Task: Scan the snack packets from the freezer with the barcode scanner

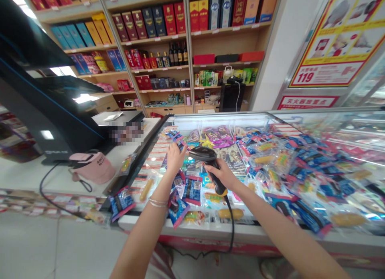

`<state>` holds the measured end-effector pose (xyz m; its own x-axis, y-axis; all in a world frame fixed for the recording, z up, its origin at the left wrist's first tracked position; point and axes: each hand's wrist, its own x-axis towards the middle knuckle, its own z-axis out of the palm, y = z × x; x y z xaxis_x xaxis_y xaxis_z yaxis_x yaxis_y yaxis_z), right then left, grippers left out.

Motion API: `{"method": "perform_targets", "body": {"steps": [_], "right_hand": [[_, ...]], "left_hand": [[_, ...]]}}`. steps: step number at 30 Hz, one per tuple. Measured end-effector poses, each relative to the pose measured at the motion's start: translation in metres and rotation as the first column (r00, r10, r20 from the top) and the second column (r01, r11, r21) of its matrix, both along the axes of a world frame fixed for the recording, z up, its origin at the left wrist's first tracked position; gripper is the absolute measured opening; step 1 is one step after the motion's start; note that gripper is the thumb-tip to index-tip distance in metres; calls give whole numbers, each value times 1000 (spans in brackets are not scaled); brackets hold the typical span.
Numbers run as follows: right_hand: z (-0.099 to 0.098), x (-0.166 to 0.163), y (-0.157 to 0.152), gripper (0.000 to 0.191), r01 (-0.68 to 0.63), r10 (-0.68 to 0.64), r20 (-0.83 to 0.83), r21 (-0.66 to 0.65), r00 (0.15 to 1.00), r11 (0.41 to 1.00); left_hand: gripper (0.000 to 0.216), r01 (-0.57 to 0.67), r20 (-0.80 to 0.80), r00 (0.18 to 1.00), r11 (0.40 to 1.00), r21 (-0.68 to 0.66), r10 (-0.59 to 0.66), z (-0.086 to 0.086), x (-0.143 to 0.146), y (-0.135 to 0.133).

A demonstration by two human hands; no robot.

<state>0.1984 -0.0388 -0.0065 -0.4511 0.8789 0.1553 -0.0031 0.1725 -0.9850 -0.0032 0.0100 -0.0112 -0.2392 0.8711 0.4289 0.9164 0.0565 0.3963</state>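
Note:
My right hand point(223, 174) is wrapped round the handle of a black barcode scanner point(203, 153), whose head points to the left over the glass. A black cable hangs from the base of its handle. My left hand point(175, 155) is closed at the fingertips on a small blue snack packet point(180, 142), left of the scanner head. Below my hands lie more blue-and-pink packets point(192, 189) and clear-wrapped yellow corn cobs point(231, 213). Purple packets point(221, 136) lie beyond the scanner.
Many packets are heaped on the right of the glass-topped freezer point(255, 118). On the left counter stand a black checkout machine point(69, 122) and a pink cup-shaped holder point(95, 166). Shelves point(150, 40) of boxes and bottles rise behind. The scanner cable loops below the freezer's front edge.

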Motion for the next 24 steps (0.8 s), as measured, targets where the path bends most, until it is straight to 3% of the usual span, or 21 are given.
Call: {"method": "perform_targets", "body": {"steps": [4,12,24], "right_hand": [[-2,0,2,18,8,-10,42,43,999,999],[-2,2,2,18,-24,22,52,44,998,999],[4,4,-1,19,-72,67,99,41,993,997]], "left_hand": [[22,-27,135,991,1000,-3,27,2,-5,0],[33,-101,72,993,990,99,94,12,5,-9],[31,-65,33,997,996,57,63,17,5,-12]]}}
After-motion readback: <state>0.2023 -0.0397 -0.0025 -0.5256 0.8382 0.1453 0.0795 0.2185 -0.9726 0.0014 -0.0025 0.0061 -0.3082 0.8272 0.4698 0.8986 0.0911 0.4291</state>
